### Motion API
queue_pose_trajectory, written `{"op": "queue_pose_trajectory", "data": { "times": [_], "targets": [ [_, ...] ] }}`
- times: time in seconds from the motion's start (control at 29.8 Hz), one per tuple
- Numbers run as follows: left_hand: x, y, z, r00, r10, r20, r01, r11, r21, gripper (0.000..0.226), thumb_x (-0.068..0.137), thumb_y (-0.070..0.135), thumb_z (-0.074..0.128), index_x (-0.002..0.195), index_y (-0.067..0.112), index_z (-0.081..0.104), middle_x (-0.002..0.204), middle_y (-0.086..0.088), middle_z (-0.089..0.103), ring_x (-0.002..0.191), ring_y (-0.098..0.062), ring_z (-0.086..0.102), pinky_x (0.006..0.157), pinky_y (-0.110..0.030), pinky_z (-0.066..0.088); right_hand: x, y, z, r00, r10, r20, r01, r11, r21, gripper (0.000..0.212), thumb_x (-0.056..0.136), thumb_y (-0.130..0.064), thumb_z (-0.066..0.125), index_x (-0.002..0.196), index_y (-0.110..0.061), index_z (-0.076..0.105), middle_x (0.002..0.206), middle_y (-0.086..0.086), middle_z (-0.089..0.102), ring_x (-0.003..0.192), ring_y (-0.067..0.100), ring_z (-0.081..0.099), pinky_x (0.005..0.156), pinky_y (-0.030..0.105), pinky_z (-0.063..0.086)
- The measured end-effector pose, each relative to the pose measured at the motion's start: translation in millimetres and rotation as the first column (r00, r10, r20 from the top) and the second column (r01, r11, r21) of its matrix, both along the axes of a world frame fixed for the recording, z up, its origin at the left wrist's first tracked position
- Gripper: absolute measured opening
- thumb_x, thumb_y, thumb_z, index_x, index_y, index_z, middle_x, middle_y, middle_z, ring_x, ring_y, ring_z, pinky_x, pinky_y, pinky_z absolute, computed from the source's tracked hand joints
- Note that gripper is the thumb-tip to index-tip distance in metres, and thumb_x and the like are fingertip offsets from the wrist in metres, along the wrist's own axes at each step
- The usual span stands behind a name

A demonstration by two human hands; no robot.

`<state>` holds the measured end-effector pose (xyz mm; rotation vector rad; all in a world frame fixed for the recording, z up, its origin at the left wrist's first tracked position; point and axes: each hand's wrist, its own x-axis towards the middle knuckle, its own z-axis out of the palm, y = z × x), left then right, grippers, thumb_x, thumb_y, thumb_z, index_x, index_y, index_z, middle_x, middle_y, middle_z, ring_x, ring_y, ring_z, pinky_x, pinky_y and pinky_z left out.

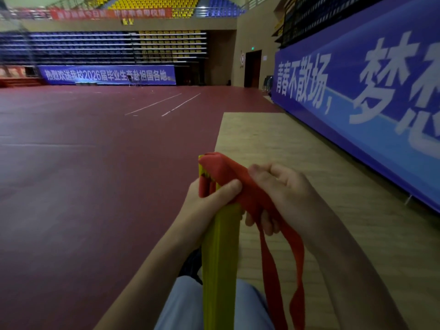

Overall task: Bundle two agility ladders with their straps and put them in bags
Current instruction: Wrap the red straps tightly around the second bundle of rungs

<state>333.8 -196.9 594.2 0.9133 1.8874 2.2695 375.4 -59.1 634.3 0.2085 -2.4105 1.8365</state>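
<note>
The person's left forearm (152,260) and right forearm (345,258) are bare along all their visible length, as are the left hand (209,201) and the right hand (285,194). Pale blue trousers (181,306) of smooth, light cloth cover the legs at the bottom edge. Just above them is a dark shoe (190,265), black or nearly so, too blurred to show laces or markings.

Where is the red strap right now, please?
In the head view, lower centre: the red strap drapes over the top of the yellow rung bundle gripped by the left hand, runs through the right hand and hangs down.
</note>
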Motion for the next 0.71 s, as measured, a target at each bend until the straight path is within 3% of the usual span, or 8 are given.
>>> {"op": "queue_pose_trajectory", "data": {
  "times": [0.13, 0.24, 0.3, 0.4, 0.47, 0.6, 0.71],
  "targets": [
    [-4.0, -0.9, -6.8, 0.996, 0.085, 0.01, -0.085, 0.996, 0.002, 0.055, 0.033, 0.078, 0.073, 0.07, 0.038, 0.07, 0.068, 0.001, 0.07, 0.062, -0.012, 0.067, 0.058, -0.028, 0.057, -5.0, 2.0, 4.3, 0.992, 0.126, 0.017, -0.126, 0.992, -0.005, 0.037, 0.089, -0.04, 0.046, 0.073, -0.013, 0.065, 0.055, 0.007, 0.065, 0.045, 0.016, 0.052, 0.042, 0.018, 0.04],
    [-7.0, -0.9, -8.6, 0.995, 0.098, 0.031, -0.097, 0.995, -0.022, 0.078, 0.035, 0.082, 0.068, 0.081, 0.019, 0.065, 0.064, -0.005, 0.067, 0.056, -0.016, 0.065, 0.053, -0.029, 0.055, -10.3, 5.2, 13.0, 0.987, 0.151, -0.054, -0.152, 0.988, -0.011, 0.033, 0.087, -0.038, 0.049, 0.086, -0.011, 0.068, 0.059, 0.007, 0.065, 0.054, 0.015, 0.057, 0.051, 0.016, 0.044],
    [-7.0, -1.1, -9.1, 0.995, 0.095, 0.028, -0.094, 0.995, -0.036, 0.088, 0.038, 0.085, 0.065, 0.085, 0.011, 0.059, 0.065, -0.005, 0.066, 0.056, -0.017, 0.064, 0.053, -0.031, 0.055, -9.6, 6.1, 18.6, 0.977, 0.198, -0.079, -0.207, 0.971, -0.116, 0.03, 0.081, -0.033, 0.05, 0.087, -0.009, 0.067, 0.052, 0.001, 0.061, 0.049, 0.009, 0.057, 0.052, 0.013, 0.046],
    [-7.4, -1.6, -10.7, 0.994, 0.084, 0.067, -0.084, 0.996, -0.007, 0.085, 0.035, 0.085, 0.065, 0.083, 0.015, 0.062, 0.065, -0.005, 0.067, 0.056, -0.018, 0.064, 0.052, -0.031, 0.055, -6.5, 3.7, 21.7, 0.965, 0.25, -0.074, -0.26, 0.91, -0.324, 0.023, 0.074, -0.032, 0.052, 0.073, -0.012, 0.061, 0.041, -0.003, 0.046, 0.039, 0.009, 0.047, 0.045, 0.019, 0.047],
    [-5.8, -0.9, -9.5, 0.992, 0.054, 0.118, -0.056, 0.998, 0.015, 0.086, 0.03, 0.085, 0.067, 0.081, 0.015, 0.063, 0.065, -0.006, 0.066, 0.056, -0.018, 0.064, 0.051, -0.03, 0.055, -3.7, 0.9, 19.6, 0.959, 0.279, -0.043, -0.271, 0.866, -0.419, 0.02, 0.072, -0.032, 0.054, 0.07, -0.013, 0.059, 0.036, -0.004, 0.037, 0.032, 0.007, 0.038, 0.036, 0.018, 0.039],
    [-4.5, -3.4, -3.6, 0.98, -0.027, 0.198, 0.02, 0.999, 0.036, 0.082, 0.027, 0.083, 0.07, 0.076, 0.016, 0.072, 0.071, -0.011, 0.069, 0.061, -0.021, 0.067, 0.057, -0.033, 0.058, 2.2, -6.3, 9.4, 0.935, 0.353, -0.042, -0.336, 0.841, -0.423, 0.026, 0.074, -0.028, 0.054, 0.095, -0.014, 0.06, 0.036, -0.005, 0.035, 0.026, 0.005, 0.032, 0.03, 0.015, 0.031],
    [-4.4, -8.7, -0.9, 0.97, -0.039, 0.24, 0.027, 0.998, 0.056, 0.091, 0.026, 0.076, 0.076, 0.084, 0.007, 0.065, 0.064, -0.01, 0.069, 0.055, -0.018, 0.067, 0.052, -0.028, 0.055, 4.6, -12.5, 0.7, 0.924, 0.382, -0.025, -0.357, 0.835, -0.419, 0.025, 0.071, -0.027, 0.055, 0.093, -0.015, 0.058, 0.036, -0.001, 0.037, 0.026, 0.008, 0.036, 0.03, 0.016, 0.034]
  ]
}}
